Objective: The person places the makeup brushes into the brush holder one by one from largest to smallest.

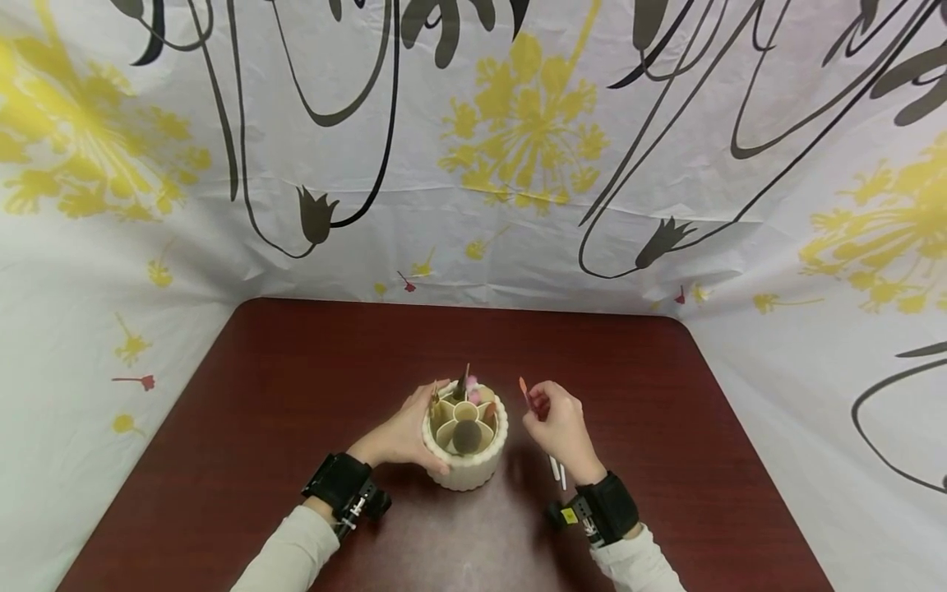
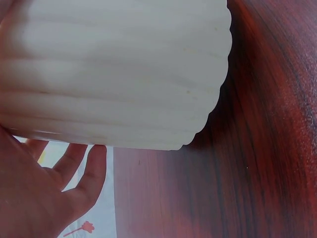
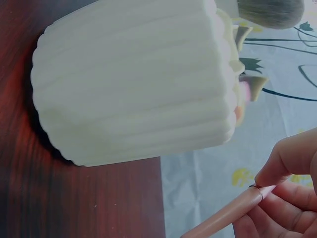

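A cream, ribbed makeup brush holder point(image 1: 464, 474) with flower-shaped compartments stands upright on the table. My left hand point(image 1: 403, 429) holds it from the left, thumb on the near side and fingers round the far side; in the left wrist view the holder wall point(image 2: 114, 74) hides part of the hand. To the right of the holder, my right hand point(image 1: 558, 419) pinches a slim pink-brown stick point(image 3: 225, 216) with a thin dark ring, kind unclear. Its far end looks orange in the head view. A round-headed makeup brush point(image 1: 466, 437) sits in the holder's front compartment.
Pink fluffy items point(image 1: 473, 391) and a dark pointed item point(image 1: 462, 385) stick up from the holder's back compartments. Two thin white sticks point(image 1: 558, 473) show beside my right wrist. The dark red table point(image 1: 333, 353) ends at a flower-patterned cloth point(image 1: 444, 271) behind.
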Available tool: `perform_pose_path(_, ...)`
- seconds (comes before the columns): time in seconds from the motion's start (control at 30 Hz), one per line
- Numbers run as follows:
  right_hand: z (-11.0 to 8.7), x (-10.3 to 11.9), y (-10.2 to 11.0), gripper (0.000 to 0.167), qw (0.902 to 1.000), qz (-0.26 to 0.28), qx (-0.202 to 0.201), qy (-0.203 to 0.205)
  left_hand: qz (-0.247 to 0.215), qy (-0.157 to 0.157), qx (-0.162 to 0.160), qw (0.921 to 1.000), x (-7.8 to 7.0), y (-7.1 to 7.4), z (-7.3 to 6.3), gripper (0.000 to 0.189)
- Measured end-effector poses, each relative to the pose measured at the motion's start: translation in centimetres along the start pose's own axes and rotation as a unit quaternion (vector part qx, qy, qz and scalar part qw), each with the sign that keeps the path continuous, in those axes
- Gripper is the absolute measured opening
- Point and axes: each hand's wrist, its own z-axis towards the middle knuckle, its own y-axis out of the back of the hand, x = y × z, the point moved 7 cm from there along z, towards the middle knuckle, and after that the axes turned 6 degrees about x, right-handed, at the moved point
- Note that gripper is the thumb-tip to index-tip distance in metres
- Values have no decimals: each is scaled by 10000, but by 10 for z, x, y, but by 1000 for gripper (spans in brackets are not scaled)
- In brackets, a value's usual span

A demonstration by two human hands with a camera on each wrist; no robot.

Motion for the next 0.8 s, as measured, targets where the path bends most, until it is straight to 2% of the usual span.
perform_pose_path(0.47, -1, 22, 10, 24, 9978, 546, -246, 282, 12, -48, -45, 10000, 0, 1, -1, 123)
perform_pose_path(0.8, 1, 28, 13, 25, 9946, 885, -467, 277, -28, -139, -21, 9999, -2, 1, -2, 123)
